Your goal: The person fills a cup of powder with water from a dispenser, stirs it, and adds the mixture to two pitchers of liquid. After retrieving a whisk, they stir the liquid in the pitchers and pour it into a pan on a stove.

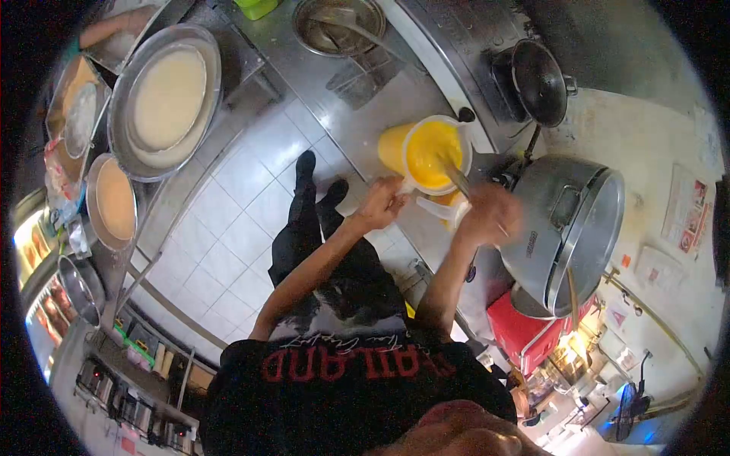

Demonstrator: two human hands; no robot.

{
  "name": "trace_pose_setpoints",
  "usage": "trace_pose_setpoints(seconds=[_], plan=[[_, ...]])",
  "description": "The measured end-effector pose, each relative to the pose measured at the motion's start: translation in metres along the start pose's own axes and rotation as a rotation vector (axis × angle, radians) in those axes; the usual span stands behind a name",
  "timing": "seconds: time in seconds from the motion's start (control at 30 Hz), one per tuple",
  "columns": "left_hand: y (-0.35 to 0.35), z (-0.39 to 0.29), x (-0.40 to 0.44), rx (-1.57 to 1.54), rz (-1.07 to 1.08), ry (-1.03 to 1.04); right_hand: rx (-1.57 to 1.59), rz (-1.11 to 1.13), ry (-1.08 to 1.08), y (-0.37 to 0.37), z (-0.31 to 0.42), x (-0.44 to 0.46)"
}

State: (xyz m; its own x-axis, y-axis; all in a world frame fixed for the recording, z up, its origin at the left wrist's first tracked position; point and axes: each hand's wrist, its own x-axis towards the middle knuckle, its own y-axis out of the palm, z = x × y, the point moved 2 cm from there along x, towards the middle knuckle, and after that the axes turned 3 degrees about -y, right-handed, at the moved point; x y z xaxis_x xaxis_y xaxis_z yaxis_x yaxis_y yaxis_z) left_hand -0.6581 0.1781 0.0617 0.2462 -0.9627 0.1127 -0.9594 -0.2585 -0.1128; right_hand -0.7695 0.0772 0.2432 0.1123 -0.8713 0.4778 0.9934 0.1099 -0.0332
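Note:
A pitcher (397, 148) of bright yellow liquid (430, 156) stands on the steel counter, its round mouth facing the camera. My left hand (382, 202) is closed round the pitcher's handle. Over the pitcher's near right side, my right hand (490, 216) grips a utensil (456, 176) that dips into the liquid. Motion blurs this hand and the utensil, so the utensil's type is unclear. Just below the pitcher, a white-handled container (439, 207) is partly hidden by my right hand.
A large metal pot (544, 228) stands at right, below a black pan (539, 83). A metal bowl (338, 26) holds utensils at top. Wide bowls of pale batter (169, 99) and orange mixture (115, 199) sit at left. Another person's forearm (118, 29) shows at top left.

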Motion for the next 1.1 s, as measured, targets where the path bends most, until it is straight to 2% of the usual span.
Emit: trace_pose_setpoints(seconds=[0.03, 0.07, 0.17, 0.23, 0.27, 0.3, 0.4, 0.47, 0.5, 0.57, 0.6, 0.63, 0.7, 0.73, 0.8, 0.87, 0.9, 0.93, 1.0, 1.07, 1.1], plan=[[-0.001, -0.002, 0.003, -0.024, 0.002, -0.035, -0.277, 0.046, 0.009, -0.001, -0.042, -0.004], [0.003, -0.006, 0.0, -0.057, 0.001, -0.08, -0.562, 0.1, 0.027, 0.008, -0.049, -0.001], [0.0, -0.011, -0.003, 0.104, -0.082, 0.082, -0.098, -0.086, 0.079, 0.013, 0.026, 0.008], [0.004, -0.005, -0.006, 0.048, -0.011, 0.008, -0.281, -0.034, -0.089, -0.007, 0.001, -0.012], [0.004, -0.001, -0.001, 0.024, 0.018, -0.009, -0.409, 0.031, -0.042, 0.002, -0.023, -0.011], [-0.005, -0.015, 0.001, -0.024, 0.174, -0.199, -0.538, 0.101, -0.004, 0.011, -0.047, -0.01], [0.007, 0.0, -0.009, 0.136, -0.045, -0.05, -0.043, -0.029, 0.085, 0.009, 0.026, 0.007], [0.011, 0.013, -0.01, 0.047, -0.012, -0.121, 0.063, 0.201, -0.041, -0.025, -0.032, -0.01], [0.012, 0.013, -0.008, 0.001, 0.013, -0.144, -0.249, 0.134, -0.021, -0.015, -0.066, -0.021], [0.004, -0.025, -0.014, 0.031, 0.025, -0.145, -0.494, 0.123, -0.005, 0.001, -0.045, 0.001], [-0.005, -0.024, -0.005, 0.053, 0.008, -0.114, -0.52, -0.03, 0.032, -0.016, -0.04, 0.006], [-0.013, -0.022, 0.005, 0.076, -0.01, -0.083, -0.199, -0.02, 0.06, -0.001, -0.003, 0.008], [0.001, -0.007, -0.004, 0.041, -0.003, -0.023, -0.074, -0.149, 0.362, 0.013, 0.011, 0.0], [0.001, -0.007, -0.004, 0.029, 0.005, -0.082, -0.239, -0.294, 0.597, 0.015, -0.03, -0.004], [0.001, -0.012, -0.005, 0.007, 0.022, -0.2, -0.645, 0.225, 0.042, 0.014, -0.05, -0.012], [-0.007, -0.018, 0.006, 0.067, -0.073, -0.052, -0.249, -0.093, 0.229, 0.018, 0.008, 0.006], [-0.005, -0.023, -0.001, 0.084, -0.107, -0.001, -0.095, -0.122, 0.179, 0.006, 0.026, 0.004], [-0.002, -0.017, -0.002, 0.063, -0.1, -0.059, -0.158, -0.064, 0.101, 0.005, 0.005, -0.003], [0.006, -0.006, -0.006, 0.01, -0.056, -0.163, -0.301, 0.028, -0.059, -0.009, -0.082, -0.035], [0.009, -0.015, -0.008, 0.016, -0.083, -0.052, -0.256, -0.005, -0.03, -0.003, -0.073, -0.02], [0.002, -0.014, -0.005, 0.033, -0.098, 0.002, -0.137, -0.096, 0.095, 0.017, -0.013, 0.004]])
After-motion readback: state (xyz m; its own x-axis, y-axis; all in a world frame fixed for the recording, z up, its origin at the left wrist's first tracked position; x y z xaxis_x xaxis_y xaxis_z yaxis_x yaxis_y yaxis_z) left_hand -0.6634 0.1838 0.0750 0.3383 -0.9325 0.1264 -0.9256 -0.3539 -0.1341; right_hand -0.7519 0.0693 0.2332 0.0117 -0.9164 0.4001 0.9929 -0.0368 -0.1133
